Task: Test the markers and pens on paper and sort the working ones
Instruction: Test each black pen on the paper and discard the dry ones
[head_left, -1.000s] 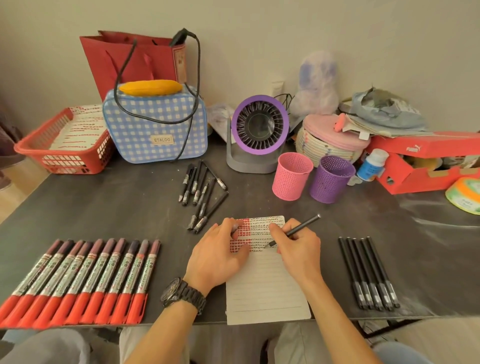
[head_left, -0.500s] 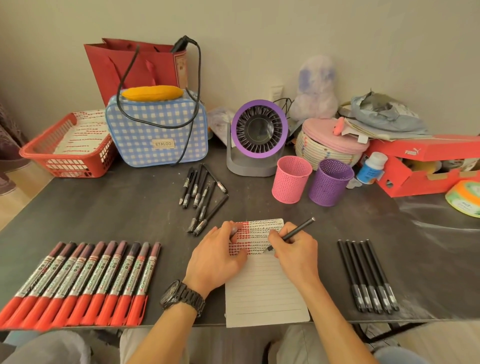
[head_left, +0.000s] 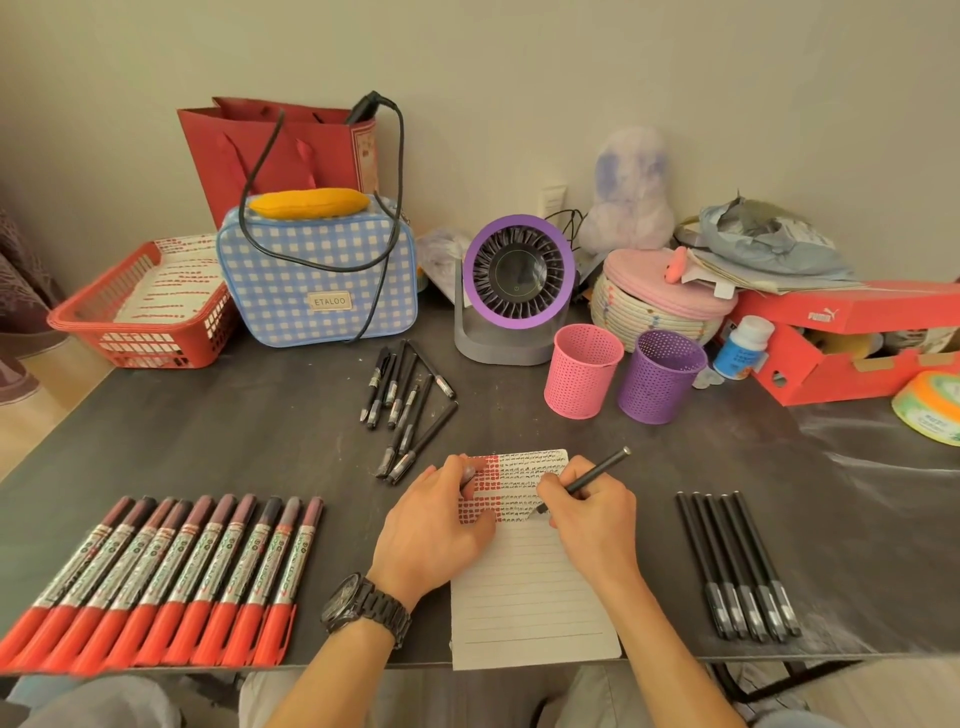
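Paper (head_left: 524, 597) partly hidden under left hand (head_left: 431, 530), its grip unclear; right hand (head_left: 592, 514) pinches black pen (head_left: 597, 470).

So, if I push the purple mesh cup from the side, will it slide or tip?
The purple mesh cup looks empty and perforated, so probably light and easy to slide. It narrows toward its base, so a push near the rim might tip it.

Matt dark table (head_left: 260, 441), lined paper sheet (head_left: 524, 587), perforated plastic cups (head_left: 582, 379)
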